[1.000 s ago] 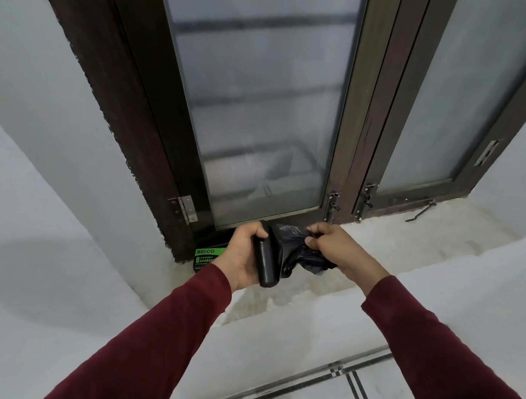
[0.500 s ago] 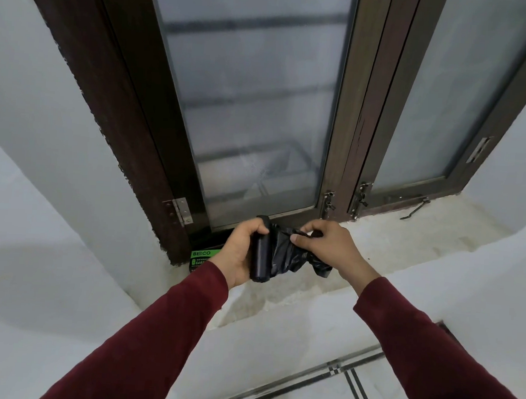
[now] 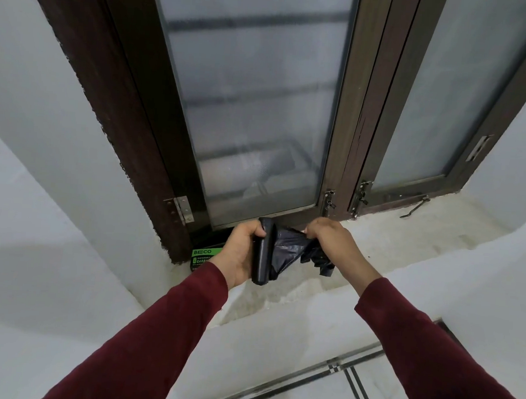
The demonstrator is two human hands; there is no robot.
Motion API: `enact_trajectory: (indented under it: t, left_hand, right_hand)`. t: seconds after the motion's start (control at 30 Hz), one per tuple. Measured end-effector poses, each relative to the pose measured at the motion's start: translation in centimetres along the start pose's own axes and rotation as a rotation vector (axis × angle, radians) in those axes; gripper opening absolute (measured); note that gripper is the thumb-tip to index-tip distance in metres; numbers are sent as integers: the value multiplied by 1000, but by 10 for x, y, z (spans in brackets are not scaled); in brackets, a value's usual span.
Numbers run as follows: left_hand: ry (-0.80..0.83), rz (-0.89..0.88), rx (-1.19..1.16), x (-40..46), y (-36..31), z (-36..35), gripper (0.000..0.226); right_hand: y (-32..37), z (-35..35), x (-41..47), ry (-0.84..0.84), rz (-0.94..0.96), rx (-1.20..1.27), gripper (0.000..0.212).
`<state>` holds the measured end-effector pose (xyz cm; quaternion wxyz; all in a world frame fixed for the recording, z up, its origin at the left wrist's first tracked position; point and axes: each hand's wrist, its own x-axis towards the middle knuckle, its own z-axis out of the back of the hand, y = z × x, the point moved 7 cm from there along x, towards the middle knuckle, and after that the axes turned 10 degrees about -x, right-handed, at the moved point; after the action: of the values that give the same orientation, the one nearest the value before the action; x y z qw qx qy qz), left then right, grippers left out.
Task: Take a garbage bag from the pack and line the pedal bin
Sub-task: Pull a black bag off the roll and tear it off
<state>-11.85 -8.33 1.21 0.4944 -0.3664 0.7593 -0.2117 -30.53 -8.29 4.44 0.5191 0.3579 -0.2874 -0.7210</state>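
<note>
A black roll of garbage bags (image 3: 263, 253) is held upright above the window sill (image 3: 392, 239), clenched in the left hand (image 3: 242, 250). The loose, crumpled garbage bag (image 3: 295, 251) drawn off the roll is gripped by the closed fingers of the right hand (image 3: 335, 243). A green-labelled pack (image 3: 202, 256) is seen on the sill, behind the left wrist.

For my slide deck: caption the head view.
Left hand grips bag roll; right hand pulls a bag free.

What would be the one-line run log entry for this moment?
left hand: grips bag roll | right hand: pulls loose bag | pack: on sill | bin: unseen
</note>
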Motion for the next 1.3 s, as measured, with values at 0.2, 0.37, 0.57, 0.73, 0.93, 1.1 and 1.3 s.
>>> enact_trajectory:
  t: [0.2,0.37,0.57,0.73,0.93,1.1,1.3]
  left_hand:
    - [24,-39,73,-1,-3,-1,42]
    - [-24,-21,0,4,-2,7,58]
    - [63,-8,-90,1,-3,4,46]
    - [54,-15,27,4,-5,6,50]
    - [42,-12,-31,3,-5,9,39]
    - [3,-48,-71,3,-7,12,40]
    - [37,-98,59,4,-8,10,43]
  right_hand:
    - [7,-1,-5,-72,148,-253,41]
    - [7,2,-2,-69,147,-203,38]
    - [4,-3,1,-22,99,-43,19]
    - [14,-6,-1,116,184,32,55]
    - [11,-5,-1,57,98,-66,50]
    - [9,-6,0,-36,107,-43,32]
    - [13,-12,-2,-62,191,-203,32]
